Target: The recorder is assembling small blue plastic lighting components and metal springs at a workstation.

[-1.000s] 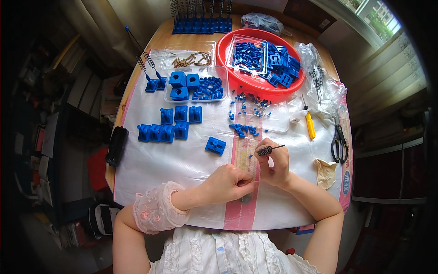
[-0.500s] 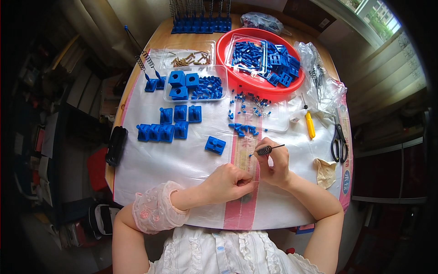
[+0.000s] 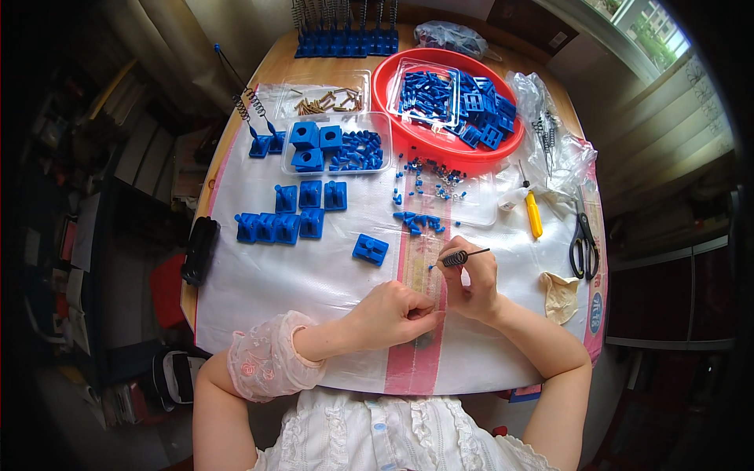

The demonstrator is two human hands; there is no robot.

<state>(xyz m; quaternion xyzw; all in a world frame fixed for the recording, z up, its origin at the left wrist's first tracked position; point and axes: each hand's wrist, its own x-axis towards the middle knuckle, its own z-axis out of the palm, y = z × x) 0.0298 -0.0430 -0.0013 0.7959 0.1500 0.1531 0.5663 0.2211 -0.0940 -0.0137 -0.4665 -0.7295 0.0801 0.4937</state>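
Observation:
My right hand (image 3: 473, 289) is closed around a black coil spring (image 3: 455, 259) with a straight rod end pointing right. A tiny blue tip (image 3: 431, 268) shows at its left. Close beside it, my left hand (image 3: 397, 314) is closed, thumb and forefinger pinched together; what they hold, if anything, is hidden. A single blue base block (image 3: 370, 249) lies beyond my left hand. Several blue blocks with upright posts (image 3: 287, 228) stand in rows farther left. Loose blue cone-shaped pieces (image 3: 421, 223) lie just beyond my right hand.
A clear tub (image 3: 375, 166) of blue parts and a red basin (image 3: 506, 149) stand at the back. Clear lid (image 3: 483, 206) holds small fittings. On the right lie a yellow-handled screwdriver (image 3: 534, 216), black scissors (image 3: 583, 250) and a beige cloth (image 3: 560, 298). A black case (image 3: 202, 251) sits left.

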